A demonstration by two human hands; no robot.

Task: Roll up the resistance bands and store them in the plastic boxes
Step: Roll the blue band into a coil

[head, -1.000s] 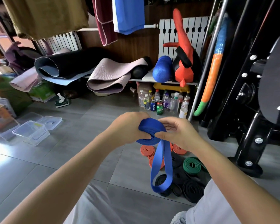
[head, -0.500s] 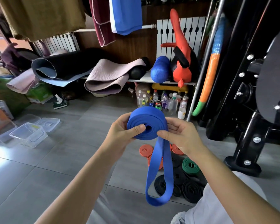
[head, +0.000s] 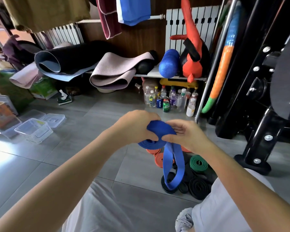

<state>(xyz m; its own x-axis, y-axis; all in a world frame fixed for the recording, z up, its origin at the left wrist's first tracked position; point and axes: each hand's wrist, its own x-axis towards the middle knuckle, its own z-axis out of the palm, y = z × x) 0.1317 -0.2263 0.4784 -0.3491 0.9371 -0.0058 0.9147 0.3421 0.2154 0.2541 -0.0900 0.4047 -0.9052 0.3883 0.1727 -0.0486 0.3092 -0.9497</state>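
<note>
I see both hands, left [head: 137, 129] and right [head: 186, 136], gripping the half-rolled blue band [head: 159, 131], its tail dangling over black bands [head: 197, 186].

left hand [head: 134, 128] and right hand [head: 186, 136] bare, forearms [head: 65, 173] too; pale grey trousers [head: 99, 211] (lightly creased).

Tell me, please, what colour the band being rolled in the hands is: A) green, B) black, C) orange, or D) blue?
D: the band gripped by the left hand and the right hand is blue, with its loose tail hanging down.
</note>
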